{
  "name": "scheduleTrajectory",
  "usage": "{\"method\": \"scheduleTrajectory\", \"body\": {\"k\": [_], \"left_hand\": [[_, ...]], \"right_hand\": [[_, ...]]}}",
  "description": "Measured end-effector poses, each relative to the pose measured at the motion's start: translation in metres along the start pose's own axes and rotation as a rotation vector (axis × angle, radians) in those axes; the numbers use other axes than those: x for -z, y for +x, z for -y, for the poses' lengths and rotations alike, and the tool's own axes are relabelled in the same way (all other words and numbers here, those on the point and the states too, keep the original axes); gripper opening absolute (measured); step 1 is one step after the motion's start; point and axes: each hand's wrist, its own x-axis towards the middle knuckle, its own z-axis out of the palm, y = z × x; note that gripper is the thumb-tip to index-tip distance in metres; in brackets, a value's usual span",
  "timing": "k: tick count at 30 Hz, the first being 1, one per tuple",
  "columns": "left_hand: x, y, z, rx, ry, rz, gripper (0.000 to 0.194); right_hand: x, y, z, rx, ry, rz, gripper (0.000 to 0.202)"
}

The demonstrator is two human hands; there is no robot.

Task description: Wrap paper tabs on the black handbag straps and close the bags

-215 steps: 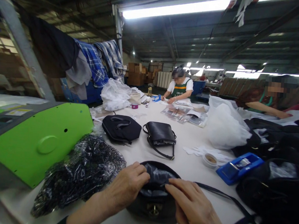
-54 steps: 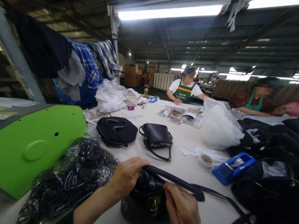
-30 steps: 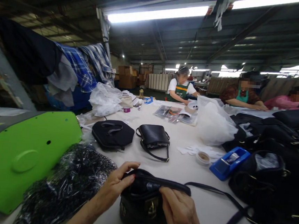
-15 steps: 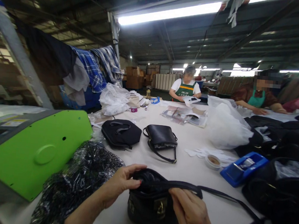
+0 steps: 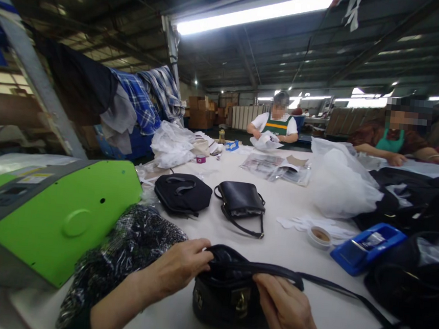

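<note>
Directly in front of me on the table stands a black handbag [image 5: 222, 305] with a gold clasp, its mouth partly open. My left hand [image 5: 186, 261] pinches the left edge of its opening, fingers closed on the rim. On the right side, my right hand [image 5: 287, 308] grips the front rim and strap base, thumb hidden behind the bag. A long black strap [image 5: 346, 293] runs from the handbag to the right. Beyond it lie a black bag with a short handle [image 5: 184, 194] and a smaller black shoulder bag [image 5: 241, 197].
To my left sit a green machine [image 5: 73, 213] and crumpled black-and-clear plastic film [image 5: 119, 258]. At right are a tape roll [image 5: 318, 237], a blue tape dispenser [image 5: 368, 246], white gloves [image 5: 302, 224] and piled black bags [image 5: 415, 294]. Two co-workers handle material across the table.
My left hand has closed its spread fingers onto the bag's left rim. My right hand keeps its grip. The view has shifted slightly, and the co-worker opposite has lifted white material.
</note>
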Motion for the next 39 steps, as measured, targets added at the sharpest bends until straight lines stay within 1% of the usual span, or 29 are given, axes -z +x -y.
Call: {"method": "scheduleTrajectory", "body": {"k": [2,5,7,10,12,14,18,20,22,24,25,28,30,32,35,37,39], "left_hand": [[0.002,0.002,-0.002,-0.054,0.095,-0.006,0.011],[0.005,0.004,-0.005,-0.08,0.17,-0.004,0.015],[0.007,0.005,-0.007,-0.094,0.153,0.007,0.013],[0.008,0.003,-0.007,-0.115,0.061,0.039,0.018],[0.01,0.002,-0.007,-0.078,-0.029,0.052,0.018],[0.014,0.003,-0.007,-0.009,-0.126,0.053,0.013],[0.027,0.009,-0.014,0.103,-0.32,0.066,0.01],[0.032,0.016,-0.019,0.143,-0.346,0.121,0.01],[0.034,0.023,-0.024,0.157,-0.304,0.23,0.008],[0.034,0.031,-0.027,0.15,-0.25,0.331,0.006],[0.033,0.035,-0.027,0.144,-0.228,0.364,0.007],[0.031,0.047,-0.026,0.132,-0.182,0.404,0.009],[0.031,0.055,-0.026,0.123,-0.136,0.422,0.015],[0.029,0.061,-0.027,0.108,-0.08,0.438,0.017],[0.022,0.066,-0.032,0.059,-0.005,0.452,0.013],[0.014,0.068,-0.035,0.019,0.034,0.431,0.013],[0.004,0.071,-0.039,-0.021,0.062,0.377,0.014]], "right_hand": [[0.0,0.002,0.001,0.006,-0.002,-0.021,0.021],[0.0,0.005,0.004,-0.002,-0.004,-0.064,0.02],[0.001,0.006,0.005,-0.009,-0.007,-0.066,0.021],[0.002,0.006,0.006,-0.008,-0.002,-0.058,0.021],[0.003,0.005,0.006,-0.002,0.0,-0.063,0.022],[0.003,0.005,0.006,0.005,-0.004,-0.074,0.022],[0.002,0.004,0.005,0.033,-0.041,-0.093,0.024],[0.002,0.005,0.006,0.034,-0.045,-0.108,0.024],[0.002,0.005,0.007,0.024,-0.027,-0.105,0.024],[0.003,0.005,0.007,0.022,-0.011,-0.09,0.025],[0.003,0.005,0.008,0.019,-0.006,-0.084,0.025],[0.003,0.005,0.008,0.005,0.001,-0.068,0.024],[0.002,0.004,0.008,0.002,0.014,-0.062,0.023],[0.002,0.003,0.008,0.004,0.026,-0.059,0.022],[0.003,0.002,0.009,0.006,0.03,-0.053,0.022],[0.003,0.002,0.01,0.026,0.025,-0.058,0.023],[0.003,0.003,0.01,0.052,0.005,-0.071,0.024]]}}
